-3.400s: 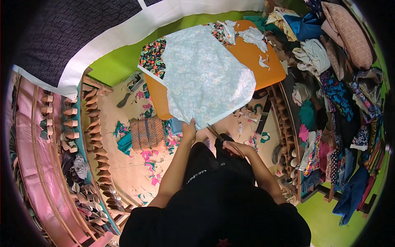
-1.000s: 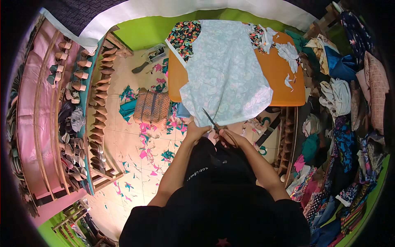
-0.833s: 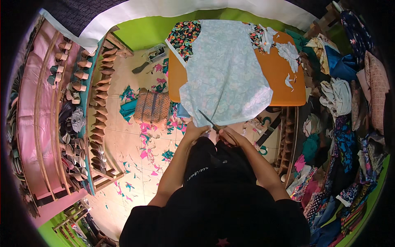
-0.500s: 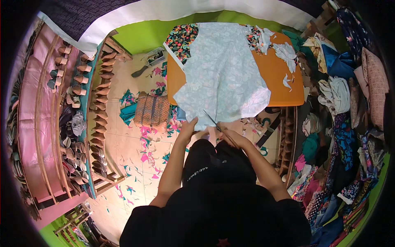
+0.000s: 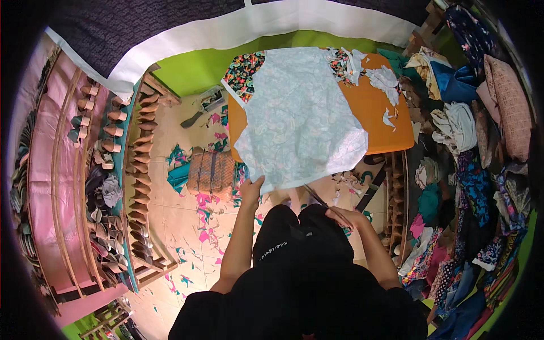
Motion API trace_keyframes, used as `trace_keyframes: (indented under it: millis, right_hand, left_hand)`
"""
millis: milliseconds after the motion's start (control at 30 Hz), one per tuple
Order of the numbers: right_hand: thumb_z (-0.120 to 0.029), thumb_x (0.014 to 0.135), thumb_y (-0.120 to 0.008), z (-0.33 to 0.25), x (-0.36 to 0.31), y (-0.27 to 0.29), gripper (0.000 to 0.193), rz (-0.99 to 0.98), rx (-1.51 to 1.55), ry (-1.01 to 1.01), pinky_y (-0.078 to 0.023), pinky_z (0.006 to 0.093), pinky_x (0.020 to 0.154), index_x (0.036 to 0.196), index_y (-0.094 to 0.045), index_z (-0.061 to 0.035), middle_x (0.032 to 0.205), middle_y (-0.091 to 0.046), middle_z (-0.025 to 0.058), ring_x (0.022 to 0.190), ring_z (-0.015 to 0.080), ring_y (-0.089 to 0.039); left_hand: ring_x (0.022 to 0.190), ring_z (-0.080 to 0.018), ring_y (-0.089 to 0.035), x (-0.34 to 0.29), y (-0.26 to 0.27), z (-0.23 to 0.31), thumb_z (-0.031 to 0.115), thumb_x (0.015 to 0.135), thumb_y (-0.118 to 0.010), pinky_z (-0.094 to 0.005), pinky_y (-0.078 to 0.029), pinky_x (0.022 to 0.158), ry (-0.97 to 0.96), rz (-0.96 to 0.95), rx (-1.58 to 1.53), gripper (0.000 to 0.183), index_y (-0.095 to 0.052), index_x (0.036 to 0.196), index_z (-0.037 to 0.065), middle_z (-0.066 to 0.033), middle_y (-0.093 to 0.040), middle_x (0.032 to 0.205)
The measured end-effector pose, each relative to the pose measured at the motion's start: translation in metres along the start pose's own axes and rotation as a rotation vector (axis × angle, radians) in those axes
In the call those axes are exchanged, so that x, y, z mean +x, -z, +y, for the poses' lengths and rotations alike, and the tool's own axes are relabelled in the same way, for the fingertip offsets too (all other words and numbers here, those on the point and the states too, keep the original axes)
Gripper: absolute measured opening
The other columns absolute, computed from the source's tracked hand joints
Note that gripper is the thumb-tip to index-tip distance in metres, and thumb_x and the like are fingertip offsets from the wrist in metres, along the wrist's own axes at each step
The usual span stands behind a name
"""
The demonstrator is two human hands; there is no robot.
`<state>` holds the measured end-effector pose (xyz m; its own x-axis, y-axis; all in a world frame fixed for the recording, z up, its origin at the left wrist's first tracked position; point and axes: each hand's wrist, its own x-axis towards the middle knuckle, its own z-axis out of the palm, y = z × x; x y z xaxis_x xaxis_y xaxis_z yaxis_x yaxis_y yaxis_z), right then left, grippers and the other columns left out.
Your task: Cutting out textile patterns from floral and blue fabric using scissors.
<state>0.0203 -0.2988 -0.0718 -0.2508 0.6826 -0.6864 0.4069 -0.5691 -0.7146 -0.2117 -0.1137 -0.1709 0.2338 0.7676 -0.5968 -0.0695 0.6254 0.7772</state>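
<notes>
A pale, white-backed cloth (image 5: 303, 113) is spread over the orange table (image 5: 379, 124) and hangs past its near edge. A dark floral print shows faintly through it. My left hand (image 5: 253, 190) pinches the cloth's near left corner. Off to the right, my right hand (image 5: 347, 217) grips a pair of scissors (image 5: 320, 199) by the handles. The blades point up and left, with their tip close to the cloth's near edge; whether it touches cannot be told. Black floral fabric (image 5: 243, 73) lies at the table's far left.
White fabric scraps (image 5: 385, 82) lie on the table's right side. A brown woven bag (image 5: 209, 173) stands on the floor among pink and green scraps (image 5: 209, 218). Wooden shoe lasts (image 5: 141, 164) line a rack at left. Piled cloths (image 5: 459, 130) fill the right side.
My right hand has drawn back to the right with the scissors, away from the cloth. My left hand has shifted left and slightly nearer, and the cloth's near edge is now stretched wider.
</notes>
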Motion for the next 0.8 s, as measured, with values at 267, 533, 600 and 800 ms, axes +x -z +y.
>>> trace_keyframes:
  millis: [267, 533, 600, 800]
  right_hand:
    - [-0.04, 0.085, -0.038, 0.015, 0.018, -0.036, 0.041, 0.325, 0.428, 0.102, -0.04, 0.0267, 0.059, 0.086, -0.047, -0.0005, 0.064, -0.044, 0.0048, 0.062, 0.0123, -0.046]
    - [-0.045, 0.081, -0.045, -0.022, 0.037, -0.037, 0.047, 0.412, 0.269, 0.153, -0.04, 0.0256, 0.052, 0.077, -0.051, 0.0013, 0.055, -0.044, 0.0043, 0.053, 0.0129, -0.047]
    - [-0.044, 0.08, -0.047, -0.022, 0.042, -0.039, 0.047, 0.473, 0.23, 0.182, -0.039, 0.0271, 0.052, 0.075, -0.052, 0.0019, 0.053, -0.045, 0.005, 0.052, 0.0139, -0.047]
    - [-0.046, 0.075, -0.054, -0.031, 0.042, -0.04, 0.052, 0.58, 0.157, 0.119, -0.04, 0.032, 0.056, 0.075, -0.057, 0.0056, 0.06, -0.054, 0.0114, 0.058, 0.0171, -0.051]
  left_hand:
    - [0.092, -0.0192, -0.051, -0.03, -0.031, 0.009, -0.006, 0.072, -0.056, -0.0289, -0.042, 0.08, 0.086, -0.391, 0.034, 0.042, -0.038, 0.11, -0.005, -0.0109, -0.052, 0.101]
    - [0.098, -0.0185, -0.048, 0.001, -0.005, -0.026, -0.006, 0.071, -0.052, -0.0278, -0.041, 0.08, -0.113, -0.24, 0.278, 0.047, -0.034, 0.114, 0.0, -0.0123, -0.047, 0.108]
    - [0.095, -0.0186, -0.049, 0.006, -0.002, -0.024, -0.004, 0.071, -0.051, -0.0272, -0.042, 0.08, -0.136, -0.194, 0.336, 0.046, -0.035, 0.114, 0.001, -0.0119, -0.049, 0.105]
    - [0.069, -0.0145, -0.054, 0.002, -0.021, -0.014, 0.001, 0.066, -0.052, -0.0259, -0.043, 0.063, -0.126, -0.149, 0.03, 0.031, -0.053, 0.096, -0.004, -0.0095, -0.057, 0.085]
